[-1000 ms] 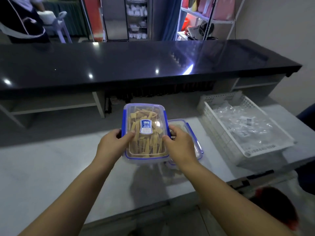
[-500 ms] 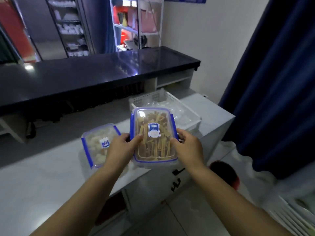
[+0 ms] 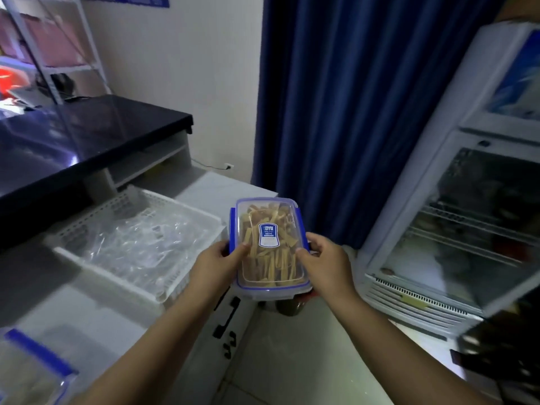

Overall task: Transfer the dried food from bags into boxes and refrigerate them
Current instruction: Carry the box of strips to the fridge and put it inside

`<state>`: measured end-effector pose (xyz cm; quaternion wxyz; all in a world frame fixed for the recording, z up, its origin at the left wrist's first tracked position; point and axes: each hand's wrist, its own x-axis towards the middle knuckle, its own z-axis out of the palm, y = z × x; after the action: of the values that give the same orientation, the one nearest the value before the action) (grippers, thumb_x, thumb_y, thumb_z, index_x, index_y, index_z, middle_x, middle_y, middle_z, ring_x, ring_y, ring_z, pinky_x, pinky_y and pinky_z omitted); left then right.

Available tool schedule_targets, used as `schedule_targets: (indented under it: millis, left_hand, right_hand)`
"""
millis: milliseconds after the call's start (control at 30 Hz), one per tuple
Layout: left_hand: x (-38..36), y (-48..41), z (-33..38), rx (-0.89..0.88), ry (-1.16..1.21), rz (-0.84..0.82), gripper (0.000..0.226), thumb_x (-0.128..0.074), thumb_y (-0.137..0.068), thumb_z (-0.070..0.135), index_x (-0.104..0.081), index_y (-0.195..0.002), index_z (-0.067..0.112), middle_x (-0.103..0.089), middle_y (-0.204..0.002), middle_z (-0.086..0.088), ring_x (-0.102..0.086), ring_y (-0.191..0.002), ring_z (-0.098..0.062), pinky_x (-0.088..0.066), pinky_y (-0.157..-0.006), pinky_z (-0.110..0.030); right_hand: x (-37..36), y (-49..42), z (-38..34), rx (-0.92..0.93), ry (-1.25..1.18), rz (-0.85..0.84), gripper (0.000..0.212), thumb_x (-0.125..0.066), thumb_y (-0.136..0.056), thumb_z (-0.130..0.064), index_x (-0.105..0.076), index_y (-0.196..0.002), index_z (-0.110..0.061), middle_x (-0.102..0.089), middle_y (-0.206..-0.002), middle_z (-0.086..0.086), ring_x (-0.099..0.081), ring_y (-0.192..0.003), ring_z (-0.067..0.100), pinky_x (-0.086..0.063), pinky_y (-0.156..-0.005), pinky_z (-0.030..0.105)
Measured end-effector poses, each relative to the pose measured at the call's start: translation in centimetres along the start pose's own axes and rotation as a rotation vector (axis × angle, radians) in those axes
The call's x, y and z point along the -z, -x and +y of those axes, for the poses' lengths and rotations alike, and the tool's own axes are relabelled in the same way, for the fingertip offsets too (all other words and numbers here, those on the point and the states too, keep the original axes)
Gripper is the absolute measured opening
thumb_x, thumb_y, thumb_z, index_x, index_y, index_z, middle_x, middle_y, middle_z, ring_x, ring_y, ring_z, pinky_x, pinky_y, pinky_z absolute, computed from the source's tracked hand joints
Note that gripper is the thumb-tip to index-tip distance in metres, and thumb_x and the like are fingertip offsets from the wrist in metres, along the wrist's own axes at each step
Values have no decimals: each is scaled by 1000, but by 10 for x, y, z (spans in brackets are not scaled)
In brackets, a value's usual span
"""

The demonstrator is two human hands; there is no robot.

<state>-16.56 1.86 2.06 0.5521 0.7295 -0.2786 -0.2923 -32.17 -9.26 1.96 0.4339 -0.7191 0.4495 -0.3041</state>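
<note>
1. The box (image 3: 270,249), clear with a blue-clipped lid and full of tan dried strips, is carried in the air between the worktop's (image 3: 87,311) corner and the fridge (image 3: 455,235). It rests on nothing.
2. The left hand (image 3: 214,266) pinches the box's left side, thumb on the lid; the right hand (image 3: 325,264) does the same on the right side. Each grip is closed on the box, not spread.
3. Risk, as I judge it: the fridge door looks shut, so one hand must let go to pull it. A one-handed hold on a smooth plastic box could slip, or tilt it.
4. Whether the lid clips are fully latched I cannot tell; if one is loose, a drop would scatter the strips on the floor.
5. A dark object low on the floor, just beyond the box, could catch a foot.
6. The worktop, left of the box, is pale and smooth. On it sits a white perforated basket (image 3: 187,283) holding crumpled clear bags (image 3: 131,244), and another blue-lidded box (image 3: 32,372) lies at its near edge.
7. Behind the box hangs a dark blue curtain (image 3: 336,112). The room is dim.
</note>
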Motion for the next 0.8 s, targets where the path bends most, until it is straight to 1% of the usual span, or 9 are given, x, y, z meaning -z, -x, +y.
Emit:
schedule_targets:
  millis: [67,167,267,333,433,500,600,700,800]
  left_hand:
    - [-10,-22,3,-18,-27,-58,8,-61,-87,39,-61,-88,31,-73,-88,3,-71,-79,-14,-59,-77,-43]
    - [-25,-52,6,-30,-60,-155,20,-58,-88,41,-58,-102,26,-71,-93,2,-70,-81,-13,-60,-71,-36]
    - [-44,-79,5,-38,-69,-246,17,-58,-88,39,-56,-100,27,-70,-93,3,-69,-82,-12,-59,-72,-34]
    - [-60,-94,5,-28,-70,-311,19,-58,-88,39,-57,-101,25,-69,-92,2,-69,-82,-13,-58,-74,-37]
    - [-87,-111,6,-16,-97,-418,28,-57,-88,41,-59,-109,21,-69,-91,5,-68,-82,-11,-58,-71,-31]
    - [-105,-121,8,-5,-80,-483,30,-57,-87,42,-59,-109,22,-70,-94,4,-68,-86,-13,-58,-78,-37]
    - [-137,-138,17,-8,-61,-553,18,-57,-87,42,-57,-101,30,-69,-97,4,-67,-90,-15,-55,-86,-42]
    - [-174,-152,30,4,-37,-607,26,-58,-88,38,-53,-111,28,-66,-102,3,-65,-93,-15,-52,-89,-38]
    - [-215,-173,44,-3,-36,-631,38,-58,-88,36,-51,-123,24,-67,-106,1,-66,-94,-16,-54,-88,-39]
  right_hand:
    - [3,-15,6,-30,14,60,34,-61,-89,-23,-62,-123,-23,-70,-100,-9,-65,-81,-2,-52,-63,18]
    - [5,-33,14,-73,27,132,33,-62,-89,-21,-63,-122,-22,-69,-101,-7,-65,-83,0,-51,-63,17]
    - [10,-46,26,-134,33,199,34,-64,-88,-20,-63,-122,-22,-70,-102,-5,-65,-82,2,-49,-63,17]
    - [16,-52,36,-185,37,251,36,-64,-88,-21,-63,-123,-24,-71,-103,-5,-66,-82,4,-52,-66,21]
    - [31,-61,49,-260,41,329,36,-65,-87,-21,-63,-122,-23,-71,-105,-4,-67,-85,7,-55,-72,27]
    - [43,-69,56,-286,45,365,34,-65,-87,-20,-64,-121,-22,-70,-105,-4,-66,-86,8,-56,-72,28]
    - [63,-85,70,-312,37,414,31,-65,-87,-20,-65,-118,-21,-70,-101,-4,-67,-89,13,-58,-76,35]
    - [84,-108,86,-332,3,451,28,-66,-87,-20,-67,-114,-23,-70,-97,-7,-68,-88,14,-58,-78,41]
    - [111,-141,104,-320,-17,469,22,-66,-86,-20,-68,-106,-30,-70,-91,-12,-68,-84,10,-59,-75,41]
